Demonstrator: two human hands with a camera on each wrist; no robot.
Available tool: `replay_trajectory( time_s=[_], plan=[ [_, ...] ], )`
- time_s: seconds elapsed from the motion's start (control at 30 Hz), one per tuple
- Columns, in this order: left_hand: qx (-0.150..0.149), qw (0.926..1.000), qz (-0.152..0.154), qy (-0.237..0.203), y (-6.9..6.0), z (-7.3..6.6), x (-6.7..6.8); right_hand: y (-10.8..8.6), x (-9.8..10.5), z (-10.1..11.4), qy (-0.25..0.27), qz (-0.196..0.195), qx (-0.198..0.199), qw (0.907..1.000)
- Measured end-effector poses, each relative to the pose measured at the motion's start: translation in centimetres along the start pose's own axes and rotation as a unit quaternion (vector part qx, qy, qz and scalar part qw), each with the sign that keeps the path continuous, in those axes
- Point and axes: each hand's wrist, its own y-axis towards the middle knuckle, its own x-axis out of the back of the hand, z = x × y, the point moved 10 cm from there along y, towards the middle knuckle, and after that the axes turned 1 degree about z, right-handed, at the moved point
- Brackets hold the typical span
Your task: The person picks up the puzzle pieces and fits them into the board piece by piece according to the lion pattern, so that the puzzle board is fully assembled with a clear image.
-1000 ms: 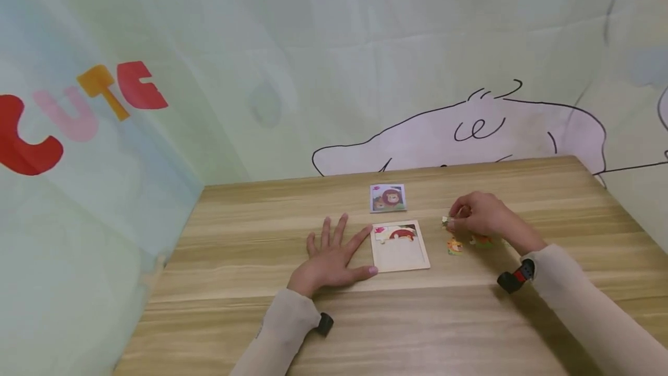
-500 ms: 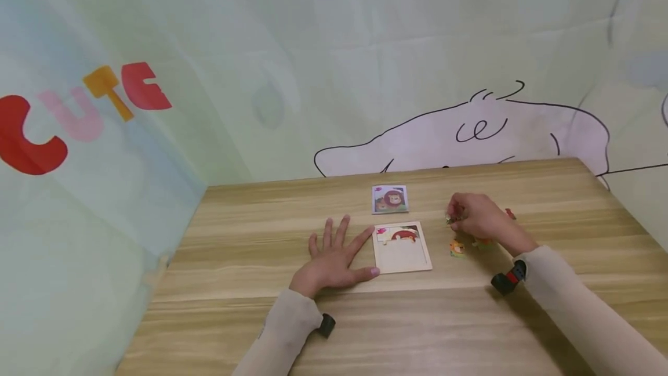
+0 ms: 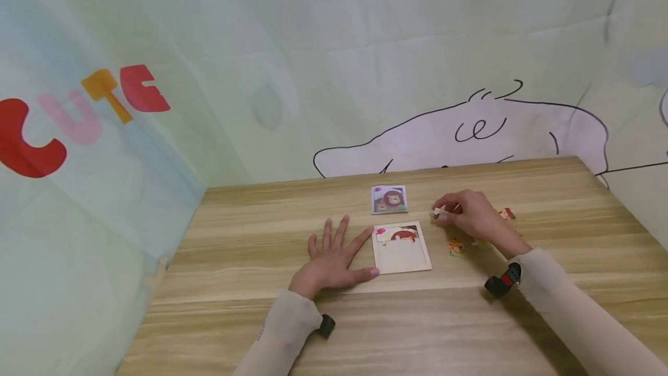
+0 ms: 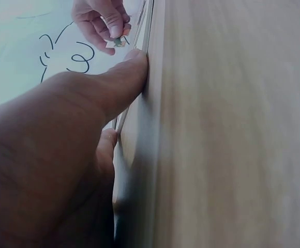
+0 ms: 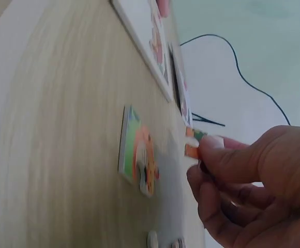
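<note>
My left hand (image 3: 334, 266) lies spread on the table, with index fingertip and thumb tip against the left side of a square puzzle tray (image 3: 403, 259). Pieces with a red-brown mane and a pink patch fill the tray's upper part; below them its pale base shows. Between thumb and fingers, my right hand (image 3: 477, 213) pinches a small puzzle piece (image 3: 437, 212), held just above the table to the right of the tray. Orange and green show on that piece (image 5: 191, 151) in the right wrist view. The left wrist view has my left thumb (image 4: 124, 77) at the tray's edge.
Behind the tray lies a square picture card (image 3: 388, 199) with a lion. Loose puzzle pieces lie near my right hand: an orange one (image 3: 456, 248), a green one (image 3: 482, 243) partly under the wrist, and a red one (image 3: 507, 213). A printed curtain (image 3: 261, 74) hangs behind the table.
My right hand has moved left with the pinched puzzle piece, towards the tray, uncovering the red piece behind it. The left hand and tray stay in place.
</note>
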Motion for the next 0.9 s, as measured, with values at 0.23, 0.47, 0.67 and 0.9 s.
replay_trajectory(
  time_s=[0.23,0.47,0.67,0.9],
  plan=[
    [0.002,0.9999,0.004,0.009,-0.3,-0.4,0.3,0.5,-1.5,1.6,0.038,0.022,0.02,0.9988],
    [0.009,0.9999,0.003,0.013,-0.3,-0.3,0.3,0.9,-3.7,3.6,0.075,0.065,0.015,0.995],
    [0.011,0.9999,0.006,0.011,-0.1,-0.1,0.2,1.2,-5.3,5.1,0.073,0.084,0.027,0.9934],
    [0.007,0.9999,-0.003,0.01,-0.6,-0.5,0.6,1.1,-7.0,6.4,0.079,0.092,0.046,0.9915]
  ],
)
